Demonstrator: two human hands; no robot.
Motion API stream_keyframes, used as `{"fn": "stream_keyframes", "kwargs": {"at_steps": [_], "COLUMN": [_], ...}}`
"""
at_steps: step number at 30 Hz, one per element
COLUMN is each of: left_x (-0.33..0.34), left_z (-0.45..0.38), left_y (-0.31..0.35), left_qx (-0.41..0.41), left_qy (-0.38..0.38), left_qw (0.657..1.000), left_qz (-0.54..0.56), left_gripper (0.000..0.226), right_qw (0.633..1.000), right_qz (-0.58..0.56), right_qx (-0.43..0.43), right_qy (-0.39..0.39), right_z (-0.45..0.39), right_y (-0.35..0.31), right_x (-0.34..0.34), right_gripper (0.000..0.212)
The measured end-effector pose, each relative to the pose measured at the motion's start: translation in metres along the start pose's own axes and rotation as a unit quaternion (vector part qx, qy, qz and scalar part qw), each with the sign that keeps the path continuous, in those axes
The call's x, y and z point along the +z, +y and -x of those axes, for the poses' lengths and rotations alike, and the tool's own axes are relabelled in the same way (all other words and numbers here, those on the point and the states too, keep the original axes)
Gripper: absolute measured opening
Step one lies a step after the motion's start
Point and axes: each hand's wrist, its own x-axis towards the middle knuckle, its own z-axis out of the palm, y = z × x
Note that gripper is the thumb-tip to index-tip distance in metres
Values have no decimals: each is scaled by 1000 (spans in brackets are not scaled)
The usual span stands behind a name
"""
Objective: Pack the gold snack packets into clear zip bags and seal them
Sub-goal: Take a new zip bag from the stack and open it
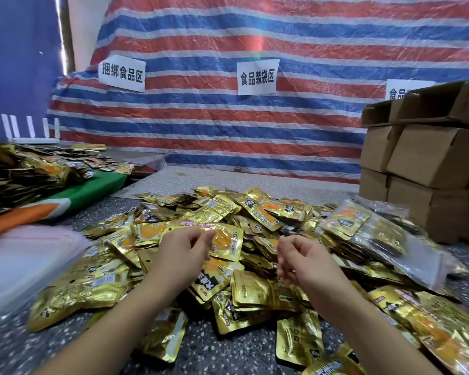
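Both hands hover over the packets (228, 226) heaped on the desk (228, 353) for easy reach; left hand (183, 249) and right hand (299, 257), each grip loosely curled, hold nothing.

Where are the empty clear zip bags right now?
In the head view the stack of clear zip bags lies at the table's left edge, beside the pile of gold packets and just in front of the orange-and-green cloth, left of the left hand.
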Motion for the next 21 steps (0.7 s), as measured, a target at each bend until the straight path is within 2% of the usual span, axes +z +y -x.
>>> {"fn": "stream_keyframes", "kwargs": {"at_steps": [2,3,7,9,12,15,18,21], "left_x": [-8,-15,-52,-74,-109,-140,-159,-165], "left_z": [-8,-13,-30,-34,-33,-31,-29,-25], "left_y": [-2,-3,-10,-21,-49,-77,-99,-117], "left_qx": [12,22,10,-11,-22,-87,-178,-241], "left_qy": [22,32,56,74,103,97,66,53], "left_qw": [999,998,985,957,883,823,795,786], "left_qz": [-20,-42,-161,-279,-457,-554,-576,-567], "left_gripper": [18,21,65,75,57,36,42,33], "right_qw": [999,998,998,999,1000,998,997,997], "right_qz": [36,46,46,34,23,21,25,41], "right_qx": [0,1,21,23,-6,-22,-28,-22], "right_qy": [28,41,45,32,-15,-48,-64,-68], "right_z": [0,0,1,1,3,4,4,5], "right_y": [2,3,6,8,9,11,12,12], "right_x": [-1,-1,1,2,3,4,6,7], "right_gripper": [40,47,58,59,53,41,18,13]}}
